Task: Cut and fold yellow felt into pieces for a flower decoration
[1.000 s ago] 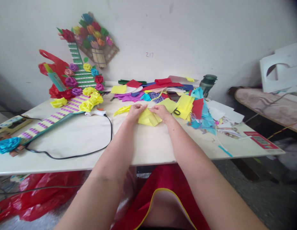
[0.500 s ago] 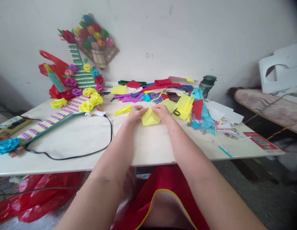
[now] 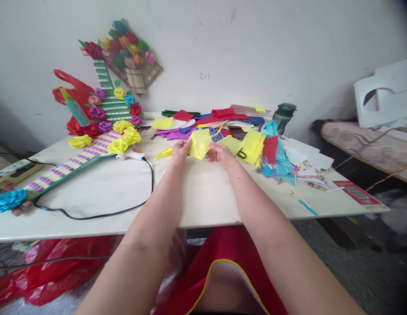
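Observation:
A creased piece of yellow paper [image 3: 201, 144] is held up above the white table between my two hands. My left hand [image 3: 180, 152] pinches its left edge. At the lower right edge, my right hand [image 3: 221, 154] grips the sheet between thumb and fingers. Just left of my left hand lies a rolled yellow piece [image 3: 163, 152]. More yellow sheets [image 3: 253, 146] rest to the right of my right hand, with a dark scissors handle [image 3: 242, 154] showing beside them.
Behind my hands, stacked coloured paper [image 3: 219, 114] lines the wall. A dark green bottle [image 3: 284, 116] stands back right. Left are a flower-decorated guitar shape [image 3: 116, 103], a striped strip [image 3: 68, 162] with yellow flowers, and a white glue gun [image 3: 131, 155] whose black cord [image 3: 92, 217] loops across the table [image 3: 210, 205].
The yellow paper has been raised and turned upward, so its fold lines now face me. Both hands have shifted their hold from its top edge to its sides.

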Tool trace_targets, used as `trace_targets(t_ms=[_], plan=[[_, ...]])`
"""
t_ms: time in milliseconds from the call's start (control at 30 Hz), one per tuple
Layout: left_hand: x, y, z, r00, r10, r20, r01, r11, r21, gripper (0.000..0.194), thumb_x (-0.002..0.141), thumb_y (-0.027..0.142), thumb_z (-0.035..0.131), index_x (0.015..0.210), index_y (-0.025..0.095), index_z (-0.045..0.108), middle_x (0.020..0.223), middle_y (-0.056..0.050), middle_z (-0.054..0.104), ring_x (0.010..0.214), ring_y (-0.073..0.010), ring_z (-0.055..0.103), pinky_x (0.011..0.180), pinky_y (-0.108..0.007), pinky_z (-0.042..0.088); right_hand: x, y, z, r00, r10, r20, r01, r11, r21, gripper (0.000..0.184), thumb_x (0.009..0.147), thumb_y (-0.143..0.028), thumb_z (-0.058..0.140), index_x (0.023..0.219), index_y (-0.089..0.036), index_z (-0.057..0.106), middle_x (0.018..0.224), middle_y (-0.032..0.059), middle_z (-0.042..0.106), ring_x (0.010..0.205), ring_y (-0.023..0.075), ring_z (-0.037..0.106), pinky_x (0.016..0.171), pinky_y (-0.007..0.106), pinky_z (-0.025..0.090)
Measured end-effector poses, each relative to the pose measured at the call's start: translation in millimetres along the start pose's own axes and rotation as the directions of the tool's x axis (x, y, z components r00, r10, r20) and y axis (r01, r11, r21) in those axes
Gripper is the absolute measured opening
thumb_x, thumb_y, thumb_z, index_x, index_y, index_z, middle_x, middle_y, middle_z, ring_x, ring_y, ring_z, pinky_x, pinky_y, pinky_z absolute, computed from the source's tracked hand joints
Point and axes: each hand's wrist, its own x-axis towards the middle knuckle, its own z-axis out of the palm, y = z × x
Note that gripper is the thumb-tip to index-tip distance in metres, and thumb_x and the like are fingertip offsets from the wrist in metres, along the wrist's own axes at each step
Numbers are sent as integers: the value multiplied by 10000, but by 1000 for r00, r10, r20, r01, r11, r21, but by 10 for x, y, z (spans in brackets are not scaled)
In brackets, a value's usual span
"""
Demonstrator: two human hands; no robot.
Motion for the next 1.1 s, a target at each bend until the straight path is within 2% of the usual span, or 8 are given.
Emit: trace_targets(t_ms=[67, 233, 400, 500, 700, 833, 1100], plan=[[-6, 2, 2, 1000, -20, 15, 20, 1000, -6, 482, 524, 534, 783, 653, 189, 472, 544, 41, 527, 507, -95, 510, 499, -216, 394, -1, 10, 20, 999, -11, -38, 10, 999, -33, 261, 701, -333, 766, 695, -160, 570, 568, 12, 651, 473, 110, 600, 430, 195, 451], [-49, 28, -18, 987, -68, 149, 69, 998, -3, 470, 470, 481, 816, 670, 174, 521, 594, 21, 576, 539, -110, 549, 534, -230, 432, 14, 3, 12, 989, -56, -138, 45, 995, -86, 252, 709, -235, 735, 585, -166, 527, 449, -21, 579, 406, 81, 529, 413, 174, 417], [-66, 59, -25, 985, -91, 149, 94, 995, -17, 383, 532, 438, 779, 639, 174, 522, 549, 29, 546, 499, -104, 521, 498, -226, 398, 1, -22, -43, 994, -67, -87, 54, 989, -138, 229, 693, -188, 707, 562, -167, 520, 426, -21, 567, 390, 85, 513, 405, 181, 399], [-69, 63, -24, 983, -82, 165, 89, 995, -40, 362, 523, 393, 781, 615, 174, 508, 531, 35, 544, 476, -95, 502, 495, -224, 393, -4, -28, -57, 998, -48, -50, 39, 985, -170, 206, 681, -204, 709, 580, -166, 534, 442, -19, 578, 395, 92, 517, 404, 190, 398], [-73, 53, -21, 978, -106, 178, 120, 990, -73, 345, 496, 353, 785, 617, 169, 519, 520, 34, 552, 455, -94, 502, 489, -227, 401, -9, -51, -40, 993, -83, -86, 67, 983, -170, 148, 672, -223, 710, 636, -167, 577, 445, -36, 563, 399, 85, 501, 408, 187, 388], [-94, 72, -15, 972, -139, 189, 156, 984, -81, 313, 489, 316, 770, 624, 167, 531, 513, 30, 549, 453, -110, 519, 492, -245, 426, -15, -66, -50, 995, -81, -55, 70, 981, -180, 153, 661, -206, 710, 609, -166, 572, 431, -38, 550, 385, 80, 479, 408, 189, 385], [-122, 89, -19, 955, -156, 254, 173, 984, -48, 353, 468, 344, 809, 627, 164, 551, 526, 16, 572, 450, -110, 515, 480, -246, 416, 5, -42, -78, 997, -69, -38, 62, 984, -168, 98, 653, -198, 714, 656, -162, 623, 537, -24, 621, 431, 87, 521, 425, 200, 408]])
